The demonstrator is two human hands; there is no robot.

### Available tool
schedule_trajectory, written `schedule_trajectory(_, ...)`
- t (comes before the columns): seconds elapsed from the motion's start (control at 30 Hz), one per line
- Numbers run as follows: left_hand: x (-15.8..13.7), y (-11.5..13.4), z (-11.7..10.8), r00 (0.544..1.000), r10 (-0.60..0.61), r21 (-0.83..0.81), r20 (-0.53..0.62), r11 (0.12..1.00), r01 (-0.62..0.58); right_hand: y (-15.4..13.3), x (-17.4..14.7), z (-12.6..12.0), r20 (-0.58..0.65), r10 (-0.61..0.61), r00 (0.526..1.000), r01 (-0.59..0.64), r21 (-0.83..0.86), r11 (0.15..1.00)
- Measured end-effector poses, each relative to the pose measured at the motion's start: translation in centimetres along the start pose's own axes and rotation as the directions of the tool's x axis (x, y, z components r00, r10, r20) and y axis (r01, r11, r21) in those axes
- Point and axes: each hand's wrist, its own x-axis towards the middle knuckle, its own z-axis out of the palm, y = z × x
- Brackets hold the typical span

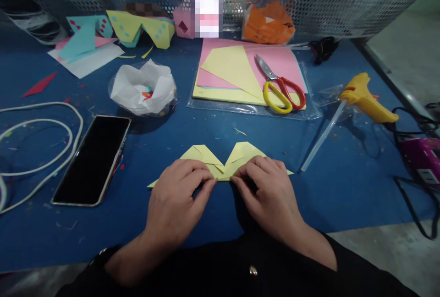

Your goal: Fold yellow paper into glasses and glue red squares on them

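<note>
Apparently part-finished, a pale-yellow, winged paper shape (pixel 237 162) has 2 peaks folded, visible surface plain; left hand (pixel 177 191) and right hand (pixel 270 191), nearly closed, pinch its lower edge.

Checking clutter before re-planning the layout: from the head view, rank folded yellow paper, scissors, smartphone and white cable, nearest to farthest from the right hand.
From the right hand:
1. Folded yellow paper: at its fingertips.
2. Scissors: beyond the hand, on the paper stack.
3. Smartphone: left, past the other hand.
4. White cable: far left.
</note>
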Motion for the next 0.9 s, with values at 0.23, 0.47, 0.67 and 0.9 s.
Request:
schedule_trajectory(0.23, 0.11, 0.1, -0.04, 0.999, -0.046, 0.068, 0.002, 0.997, 0.046, 0.19, 0.04, 0.04, -0.004, 0.011, 1.0, -0.011, 0.023, 1.0)
schedule_trajectory(0.47, 0.24, 0.31, -0.3, 0.999, -0.029, 0.146, 0.013, 0.989, 0.027, 0.17, -0.06, -0.04, -0.008, -0.012, 1.0, 0.012, 0.008, 1.0)
schedule_trajectory(0.67, 0.39, 0.44, -0.29, 1.0, -0.015, 0.191, 0.021, 0.982, 0.011, 0.1, -0.05, -0.13, -0.006, -0.005, 1.0, 0.005, 0.008, 1.0)
schedule_trajectory(0.9, 0.38, 0.51, -0.34, 1.0, -0.004, 0.236, 0.03, 0.972, -0.003, 0.15, -0.14, -0.22, -0.013, 0.013, 1.0, -0.014, -0.02, 1.0)
